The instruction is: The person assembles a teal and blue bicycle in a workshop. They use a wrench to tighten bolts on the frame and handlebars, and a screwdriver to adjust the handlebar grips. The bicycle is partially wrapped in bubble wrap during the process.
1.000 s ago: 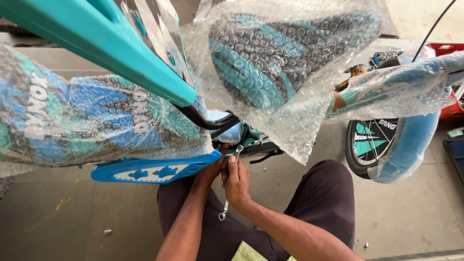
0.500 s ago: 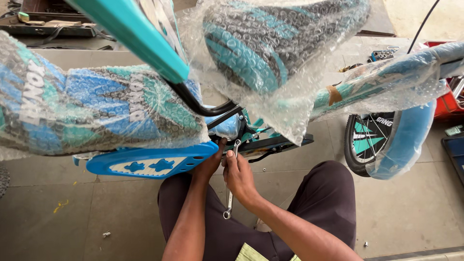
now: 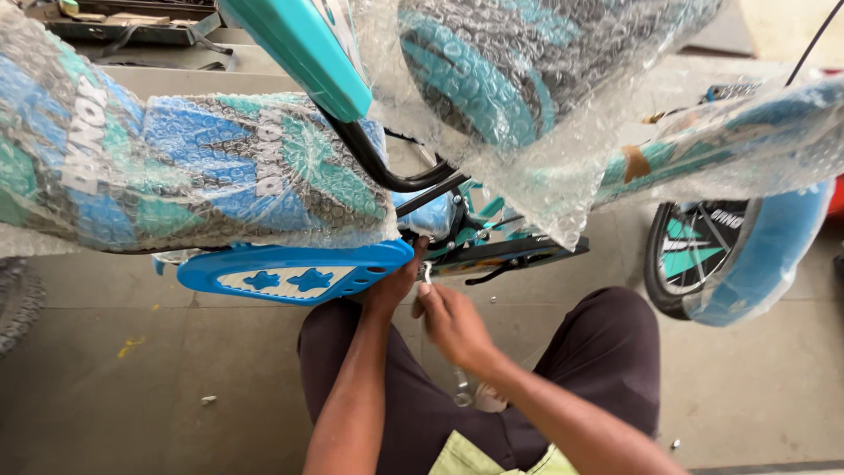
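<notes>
The right hand (image 3: 453, 321) is pinching a small metal wrench (image 3: 428, 273) under the bicycle frame (image 3: 492, 251), while the left hand (image 3: 396, 286) is reaching up beside it, gripping the blue chain guard (image 3: 290, 273) edge

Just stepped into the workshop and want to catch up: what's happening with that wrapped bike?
A person crouches on the concrete floor under a small teal bicycle swathed in bubble wrap. The left hand reaches up at the edge of the blue chain guard. The right hand holds a slim metal spanner up to a fitting there. A blue-tyred wheel stands to the right.
</notes>
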